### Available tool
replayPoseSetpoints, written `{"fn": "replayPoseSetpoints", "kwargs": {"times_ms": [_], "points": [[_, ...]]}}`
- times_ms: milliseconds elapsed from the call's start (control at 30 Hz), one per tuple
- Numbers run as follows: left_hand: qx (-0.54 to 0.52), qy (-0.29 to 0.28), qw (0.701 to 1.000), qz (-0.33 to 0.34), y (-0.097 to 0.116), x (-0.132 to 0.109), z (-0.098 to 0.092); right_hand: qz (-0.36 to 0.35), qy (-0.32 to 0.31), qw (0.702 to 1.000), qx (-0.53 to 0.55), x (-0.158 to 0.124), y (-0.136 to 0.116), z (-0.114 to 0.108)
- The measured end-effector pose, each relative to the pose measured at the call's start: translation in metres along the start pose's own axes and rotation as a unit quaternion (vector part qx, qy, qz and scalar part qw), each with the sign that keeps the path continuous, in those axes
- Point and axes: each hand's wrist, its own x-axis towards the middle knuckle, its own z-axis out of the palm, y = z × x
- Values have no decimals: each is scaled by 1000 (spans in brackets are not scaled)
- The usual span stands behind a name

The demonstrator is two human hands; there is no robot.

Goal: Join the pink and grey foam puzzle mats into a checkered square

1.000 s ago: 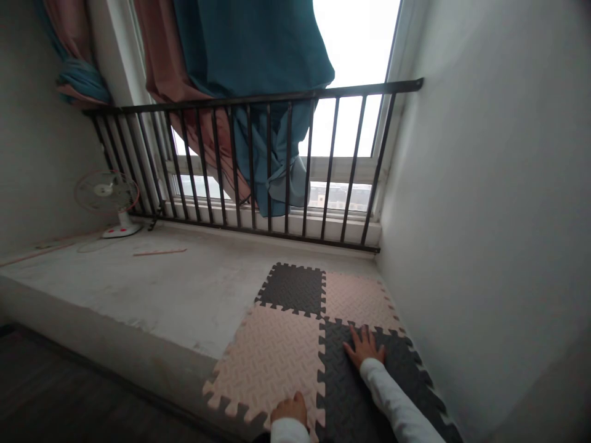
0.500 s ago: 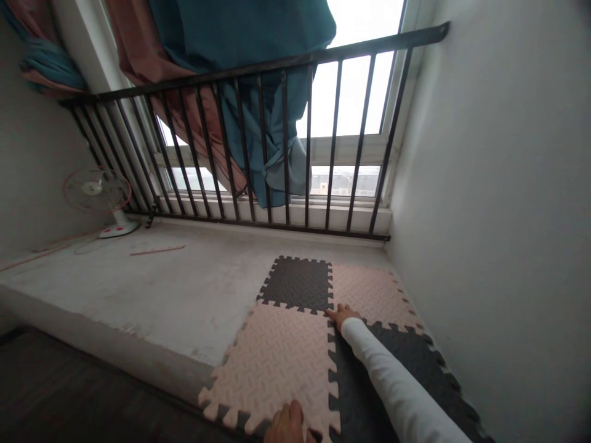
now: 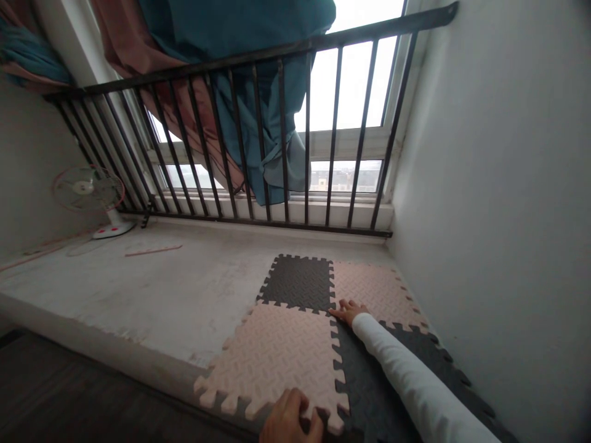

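Moving a little forward along the seam, the right hand [image 3: 349,312] is spreading its fingers wider than in the earlier view, while the left hand [image 3: 289,418] is coming slightly higher onto the near edge of the near pink foam tile [image 3: 272,357]. The right hand is open and palm-down, and it is lying at the joint where the near pink foam tile meets the dark grey foam tile [image 3: 369,381]. The left hand is curling its fingers at the toothed edge, but I cannot tell if it is really gripping the tile or only pressing on it. Four interlocking tiles are lying together on the concrete ledge [image 3: 138,295], with the far dark tile [image 3: 298,283] and the far pink tile [image 3: 369,292] beyond the hands. For good contact, it seems helpful that the right hand is keeping its fingers flat across the joint, because the pressure is going evenly into the small teeth. Behind them, a white desk fan [image 3: 87,191] is standing near the black metal railing [image 3: 314,42]
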Motion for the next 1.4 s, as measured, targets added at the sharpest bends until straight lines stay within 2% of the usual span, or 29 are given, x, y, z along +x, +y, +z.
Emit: {"fn": "replayPoseSetpoints", "kwargs": {"times_ms": [133, 233, 367, 500, 733, 833, 967, 1133, 1200, 1267, 1400], "points": [[-10, 34, 999, 8, 7, 2, -9, 26, 29, 999, 6, -4, -4, 8], [-7, 68, 998, 17, 7, 0, -4, 35, 41, 999, 2, -7, -7, 13], [13, 142, 988, 58, 3, -1, 4, 44, 37, 998, -2, -7, -8, 16], [17, 190, 977, 94, 2, 1, 1, 45, 34, 998, 3, -6, -7, 17], [9, 209, 974, 84, 10, 3, -11, 41, 52, 998, 4, -4, -6, 21], [-6, 213, 974, 81, 11, 5, -17, 46, 36, 998, 1, -4, -7, 20], [-12, 240, 964, 112, 12, 6, -22, 44, 19, 999, -3, -7, -8, 15], [-17, 270, 952, 145, 15, 13, -23, 41, 32, 999, -5, -9, -9, 14], [-16, 274, 951, 141, 18, 20, -33, 38, 43, 998, -7, -8, -8, 17], [-21, 291, 949, 120, 20, 29, -57, 34, 53, 998, -13, -6, -8, 21], [-82, 351, 932, 43, 12, 41, -133, 40, 64, 997, -22, -2, -9, 29]]}}
